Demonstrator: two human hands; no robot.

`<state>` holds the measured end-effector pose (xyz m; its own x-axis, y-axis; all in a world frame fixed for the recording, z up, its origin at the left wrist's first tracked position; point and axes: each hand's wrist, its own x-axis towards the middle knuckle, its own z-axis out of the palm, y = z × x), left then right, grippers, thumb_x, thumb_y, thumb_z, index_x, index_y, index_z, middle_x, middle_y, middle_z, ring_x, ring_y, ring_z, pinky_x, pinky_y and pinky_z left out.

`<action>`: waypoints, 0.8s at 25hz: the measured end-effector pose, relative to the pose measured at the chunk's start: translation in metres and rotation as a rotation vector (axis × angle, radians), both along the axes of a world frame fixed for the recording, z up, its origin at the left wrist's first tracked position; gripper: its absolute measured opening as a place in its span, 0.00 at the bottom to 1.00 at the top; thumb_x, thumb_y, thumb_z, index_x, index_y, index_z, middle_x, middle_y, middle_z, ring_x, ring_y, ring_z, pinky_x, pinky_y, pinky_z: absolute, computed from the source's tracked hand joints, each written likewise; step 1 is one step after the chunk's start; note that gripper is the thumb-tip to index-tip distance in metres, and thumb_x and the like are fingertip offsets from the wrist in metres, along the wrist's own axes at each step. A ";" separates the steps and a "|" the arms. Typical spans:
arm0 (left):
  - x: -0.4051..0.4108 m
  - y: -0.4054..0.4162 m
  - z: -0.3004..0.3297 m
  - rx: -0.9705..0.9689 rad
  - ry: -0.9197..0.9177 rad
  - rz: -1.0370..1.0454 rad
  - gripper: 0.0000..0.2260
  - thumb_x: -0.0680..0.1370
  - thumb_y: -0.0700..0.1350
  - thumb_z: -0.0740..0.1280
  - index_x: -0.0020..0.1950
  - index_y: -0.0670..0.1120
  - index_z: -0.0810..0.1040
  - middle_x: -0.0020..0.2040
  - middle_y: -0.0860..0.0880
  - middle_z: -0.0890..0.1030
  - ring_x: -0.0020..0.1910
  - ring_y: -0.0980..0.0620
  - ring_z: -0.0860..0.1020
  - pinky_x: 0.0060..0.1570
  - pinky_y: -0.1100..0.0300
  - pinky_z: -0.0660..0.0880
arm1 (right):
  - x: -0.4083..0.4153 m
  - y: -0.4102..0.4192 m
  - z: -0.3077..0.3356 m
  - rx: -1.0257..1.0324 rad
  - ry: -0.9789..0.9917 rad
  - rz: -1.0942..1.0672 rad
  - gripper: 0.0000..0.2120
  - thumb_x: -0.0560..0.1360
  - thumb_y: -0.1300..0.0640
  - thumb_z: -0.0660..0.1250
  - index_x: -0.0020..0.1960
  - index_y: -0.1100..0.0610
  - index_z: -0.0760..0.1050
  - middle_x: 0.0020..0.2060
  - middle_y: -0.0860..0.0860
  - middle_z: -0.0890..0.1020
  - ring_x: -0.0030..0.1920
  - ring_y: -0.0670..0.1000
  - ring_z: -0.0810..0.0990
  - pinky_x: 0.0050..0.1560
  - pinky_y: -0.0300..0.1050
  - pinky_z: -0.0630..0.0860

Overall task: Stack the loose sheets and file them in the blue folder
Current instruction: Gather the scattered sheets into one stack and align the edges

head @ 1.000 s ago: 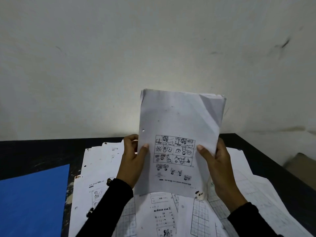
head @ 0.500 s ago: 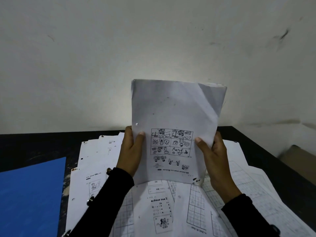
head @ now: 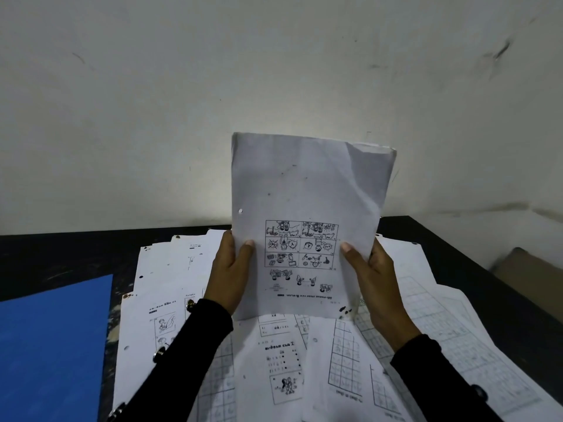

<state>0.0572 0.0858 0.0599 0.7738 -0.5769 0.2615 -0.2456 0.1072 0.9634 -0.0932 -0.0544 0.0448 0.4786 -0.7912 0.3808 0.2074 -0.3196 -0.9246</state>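
Observation:
A stack of white sheets [head: 307, 190] stands upright above the table, its front page showing a printed picture grid and one punch hole at the left edge. My left hand [head: 230, 272] grips the stack's lower left edge, thumb on the front. My right hand [head: 373, 278] grips the lower right edge the same way. The top right corner of the stack is creased. Under it, several loose printed sheets [head: 274, 360] lie spread and overlapping on the table. The blue folder [head: 51, 345] lies flat at the left.
The dark table [head: 61, 257] runs back to a white wall [head: 274, 86]. Its right edge slants down at the right, with a brown box-like thing [head: 530, 269] beyond it. Buttons show on both black sleeves.
The stack stays upright in both hands. Its top edges look more even than a second ago, and it has shifted slightly left in the view.

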 end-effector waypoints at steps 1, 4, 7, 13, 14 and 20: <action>-0.001 -0.001 0.000 0.001 -0.005 0.004 0.05 0.82 0.45 0.57 0.55 0.46 0.69 0.48 0.57 0.76 0.46 0.62 0.75 0.40 0.70 0.69 | -0.001 -0.001 0.000 -0.007 0.010 0.006 0.06 0.78 0.54 0.65 0.54 0.46 0.74 0.48 0.44 0.84 0.45 0.42 0.84 0.40 0.37 0.79; -0.005 -0.002 0.004 0.008 -0.033 0.033 0.05 0.81 0.45 0.57 0.54 0.45 0.69 0.45 0.57 0.76 0.43 0.63 0.74 0.38 0.68 0.69 | -0.007 -0.006 0.007 -0.046 0.032 -0.020 0.06 0.78 0.55 0.65 0.53 0.45 0.75 0.48 0.45 0.83 0.47 0.45 0.83 0.46 0.42 0.80; -0.014 -0.007 0.008 -0.012 -0.034 -0.004 0.05 0.81 0.43 0.58 0.54 0.46 0.72 0.46 0.56 0.78 0.43 0.60 0.76 0.41 0.64 0.72 | -0.026 -0.015 0.015 -0.055 0.056 -0.021 0.09 0.78 0.54 0.66 0.56 0.43 0.75 0.51 0.45 0.84 0.51 0.46 0.83 0.50 0.44 0.79; -0.048 -0.033 -0.011 0.181 0.023 -0.183 0.12 0.76 0.50 0.62 0.50 0.41 0.73 0.48 0.43 0.81 0.46 0.46 0.78 0.51 0.50 0.75 | -0.091 -0.042 0.021 0.156 0.148 -0.035 0.10 0.77 0.59 0.66 0.58 0.58 0.79 0.50 0.56 0.86 0.49 0.59 0.85 0.51 0.55 0.81; -0.056 -0.037 -0.014 0.211 0.044 -0.230 0.13 0.76 0.51 0.62 0.49 0.41 0.73 0.46 0.42 0.80 0.43 0.47 0.77 0.50 0.49 0.75 | -0.106 -0.048 0.018 0.208 0.162 -0.039 0.11 0.77 0.60 0.66 0.58 0.59 0.79 0.49 0.57 0.86 0.49 0.60 0.85 0.49 0.55 0.81; -0.064 -0.058 -0.034 0.350 0.045 -0.226 0.10 0.80 0.49 0.62 0.50 0.44 0.78 0.47 0.46 0.82 0.36 0.51 0.78 0.40 0.59 0.76 | -0.181 -0.075 -0.014 0.416 0.304 -0.121 0.13 0.73 0.59 0.69 0.57 0.62 0.80 0.50 0.60 0.85 0.50 0.64 0.84 0.55 0.60 0.78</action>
<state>-0.0071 0.0274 0.0256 0.6241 -0.7813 -0.0116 -0.2101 -0.1821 0.9606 -0.2739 -0.1296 0.0309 0.4140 -0.9025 -0.1185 -0.1051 0.0819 -0.9911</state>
